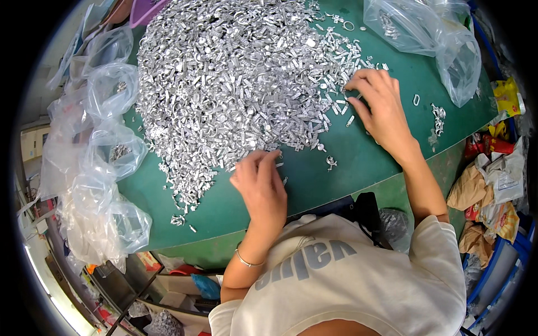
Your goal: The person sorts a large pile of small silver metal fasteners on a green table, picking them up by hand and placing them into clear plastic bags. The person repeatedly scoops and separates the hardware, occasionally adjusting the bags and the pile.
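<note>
A large heap of small silver metal charms (230, 78) covers much of the green tabletop (358, 168). At the heap's near edge is my left hand (259, 187), its fingers bent together over the pieces; whether a charm is between the fingertips is hidden. Farther right, my right hand (381, 106) reaches to the heap's right edge. Its fingers are curved and the thumb stands apart from the index finger, next to several loose bar-shaped charms (339, 106). One figure-shaped charm (331, 163) lies alone between my hands.
Clear plastic bags (112, 89) line the table's left edge, some with silver pieces inside. Another clear bag (414, 28) lies at the far right. A small charm cluster (438, 119) and an oval link (416, 99) rest right of my right hand. Crumpled packaging (487, 185) is piled beyond the table.
</note>
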